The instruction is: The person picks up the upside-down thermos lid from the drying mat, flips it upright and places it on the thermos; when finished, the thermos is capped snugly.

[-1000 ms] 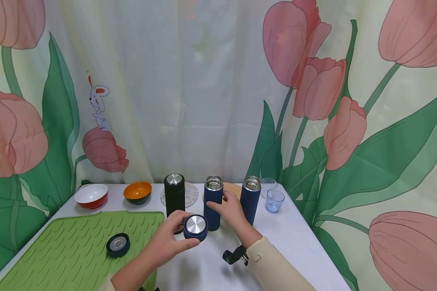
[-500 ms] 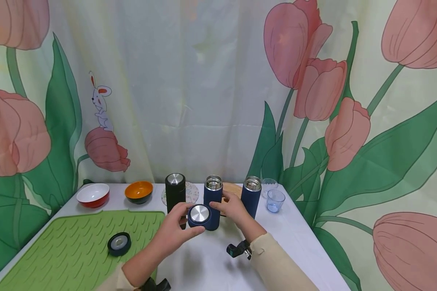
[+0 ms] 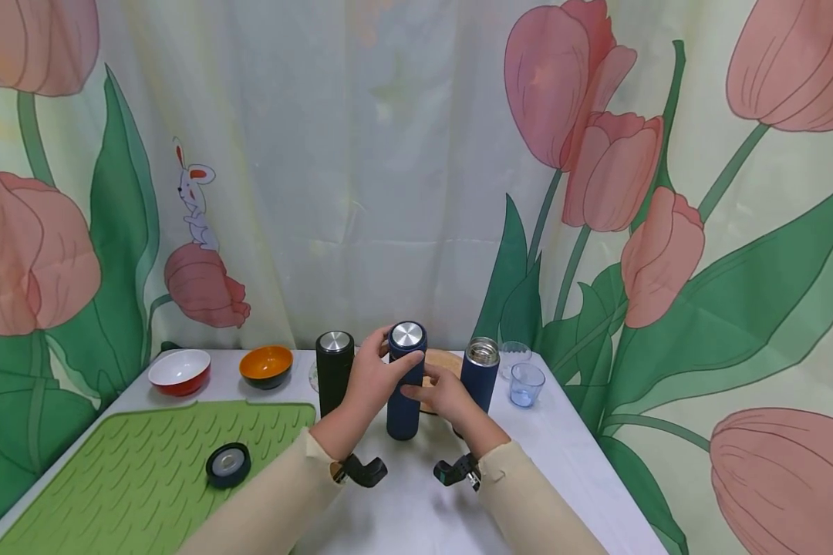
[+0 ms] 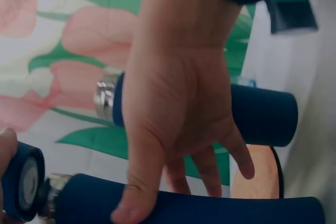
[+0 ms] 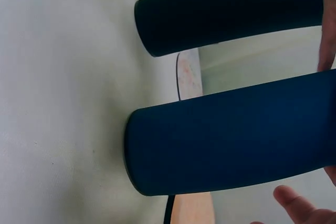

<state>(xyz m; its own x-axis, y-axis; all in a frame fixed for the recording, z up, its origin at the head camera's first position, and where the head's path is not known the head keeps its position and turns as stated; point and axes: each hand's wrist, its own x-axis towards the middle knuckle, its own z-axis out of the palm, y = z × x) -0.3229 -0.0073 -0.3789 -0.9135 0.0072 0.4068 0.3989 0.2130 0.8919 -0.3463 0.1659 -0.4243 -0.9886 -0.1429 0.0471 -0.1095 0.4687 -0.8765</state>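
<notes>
A navy thermos bottle (image 3: pixel 404 412) stands upright near the middle of the table. My left hand (image 3: pixel 378 362) holds its navy lid (image 3: pixel 408 334), with a brushed-metal top, over the mouth. In the left wrist view, the lid (image 4: pixel 23 184) is tilted beside the metal neck (image 4: pixel 54 192), its inner face partly showing. My right hand (image 3: pixel 447 401) grips the bottle's upper part; the thumb (image 4: pixel 135 203) lies across its near side and the other fingers reach toward its far side. Lower fingers (image 5: pixel 296 203) stretch out apart from the bottle.
A black lidded thermos (image 3: pixel 335 374) stands left, an open navy thermos (image 3: pixel 480 381) right. A dark lid (image 3: pixel 227 465) lies upside down on the green mat (image 3: pixel 139 470). Behind are a red-white bowl (image 3: pixel 179 373), an orange bowl (image 3: pixel 266 366), a round wooden board (image 3: pixel 444 359) and a blue glass (image 3: pixel 526 385).
My left hand has carried the lid up and right, from in front of the middle bottle to over its mouth. My right hand has stayed at that bottle.
</notes>
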